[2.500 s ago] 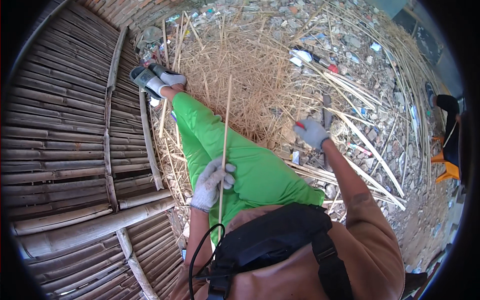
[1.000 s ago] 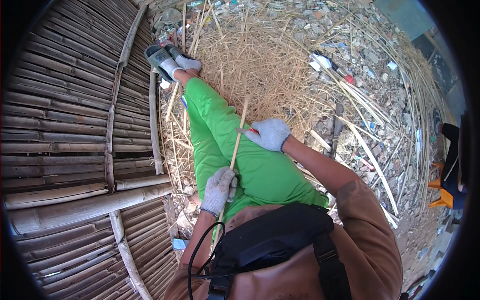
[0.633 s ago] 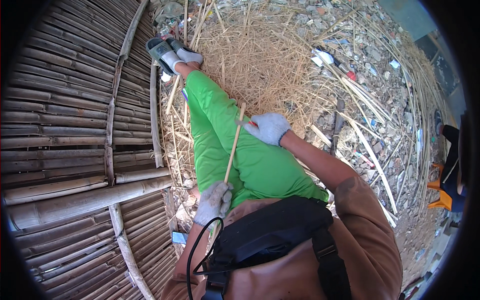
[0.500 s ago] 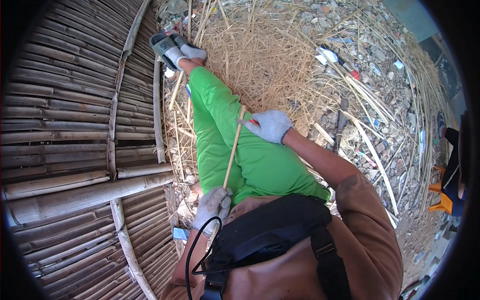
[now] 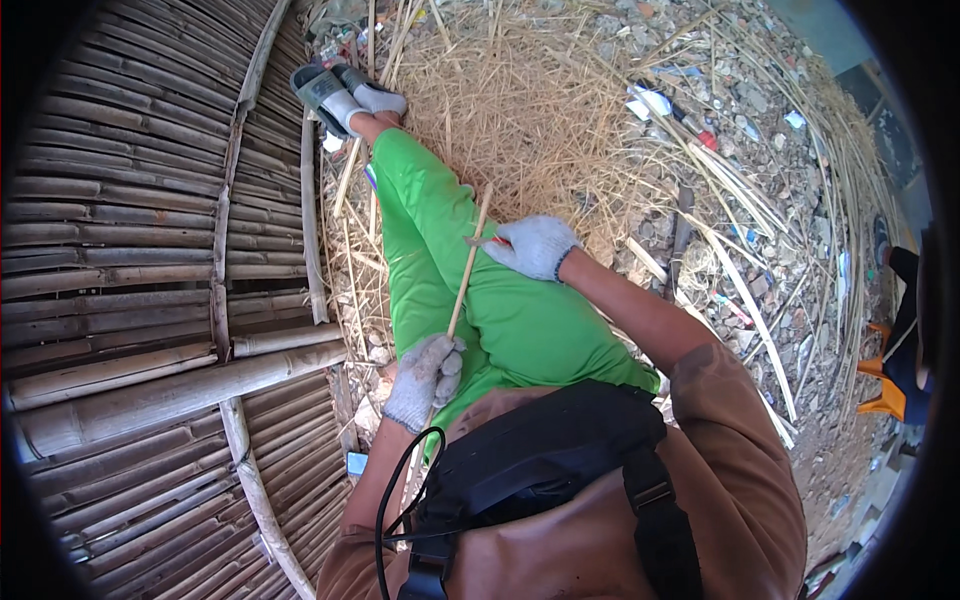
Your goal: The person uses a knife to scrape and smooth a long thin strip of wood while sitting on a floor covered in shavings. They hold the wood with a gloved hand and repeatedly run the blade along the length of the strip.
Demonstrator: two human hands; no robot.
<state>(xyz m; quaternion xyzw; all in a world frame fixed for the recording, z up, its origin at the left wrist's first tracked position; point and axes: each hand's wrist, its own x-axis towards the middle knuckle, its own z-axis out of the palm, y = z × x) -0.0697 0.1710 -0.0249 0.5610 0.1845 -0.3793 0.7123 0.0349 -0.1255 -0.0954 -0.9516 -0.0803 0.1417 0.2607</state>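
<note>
- Left of the bright green cloth trousers [image 5: 530, 330], shows brown bamboo poles [image 5: 130, 240] laid side by side.
- At the trousers' left edge, closes the white-knit-gloved left hand [image 5: 426, 380] around a pale, slender wooden stick [image 5: 464, 280], slanting over the trousers.
- At the trousers' upper edge, clamps the white-gloved right hand [image 5: 537, 247] on a small red-handled knife [image 5: 488, 241], blade across the stick.
- Right of the trousers, has pale split strips [image 5: 750, 300] lying.
</note>
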